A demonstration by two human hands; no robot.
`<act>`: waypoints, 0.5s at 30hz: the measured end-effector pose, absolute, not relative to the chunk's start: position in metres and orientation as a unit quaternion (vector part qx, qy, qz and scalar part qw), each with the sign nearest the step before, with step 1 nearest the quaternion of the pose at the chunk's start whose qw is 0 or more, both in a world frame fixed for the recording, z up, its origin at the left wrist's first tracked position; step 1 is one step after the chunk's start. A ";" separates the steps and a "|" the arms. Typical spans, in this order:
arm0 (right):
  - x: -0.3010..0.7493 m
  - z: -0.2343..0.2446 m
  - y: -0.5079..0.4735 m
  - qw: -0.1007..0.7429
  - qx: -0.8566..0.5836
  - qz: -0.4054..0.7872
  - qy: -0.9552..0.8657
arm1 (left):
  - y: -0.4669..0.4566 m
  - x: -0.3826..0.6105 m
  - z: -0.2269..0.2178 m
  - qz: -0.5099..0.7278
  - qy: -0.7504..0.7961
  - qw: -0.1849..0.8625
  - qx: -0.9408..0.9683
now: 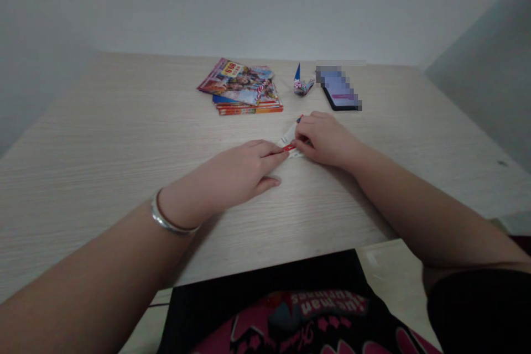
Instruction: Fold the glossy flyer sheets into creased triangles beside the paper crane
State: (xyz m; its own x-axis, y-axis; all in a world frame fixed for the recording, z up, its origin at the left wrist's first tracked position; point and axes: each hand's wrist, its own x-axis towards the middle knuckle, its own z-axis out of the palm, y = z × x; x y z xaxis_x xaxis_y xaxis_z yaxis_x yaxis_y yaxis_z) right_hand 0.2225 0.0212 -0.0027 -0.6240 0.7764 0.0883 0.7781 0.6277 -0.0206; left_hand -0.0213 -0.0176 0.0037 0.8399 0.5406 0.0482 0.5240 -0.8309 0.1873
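Note:
A small folded piece of paper (290, 133), white with red and dark printed patches, lies on the table between my hands. My left hand (243, 171) rests flat, its stretched fingertips touching the paper's left edge beside a red strip. Curled over the right side of the paper, the fingers of my right hand (326, 137) press and grip it, hiding that part. A silver bangle (161, 218) circles my left wrist.
Behind my hands lies a stack of colourful printed papers or booklets (243, 86). To its right stands a folded paper bird (302, 86) with a blue point. A phone (341, 88), partly blurred, lies farther right. The pale wooden table (124, 121) meets a wall at the back.

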 end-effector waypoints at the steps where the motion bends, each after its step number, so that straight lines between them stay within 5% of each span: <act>1: 0.223 -0.004 0.023 0.044 -0.433 -0.007 -0.900 | -0.017 -0.023 0.005 0.045 0.279 0.087 0.955; 15: 0.223 -0.010 0.030 0.032 -0.463 0.012 -0.886 | -0.021 -0.023 0.008 0.008 0.305 0.060 0.950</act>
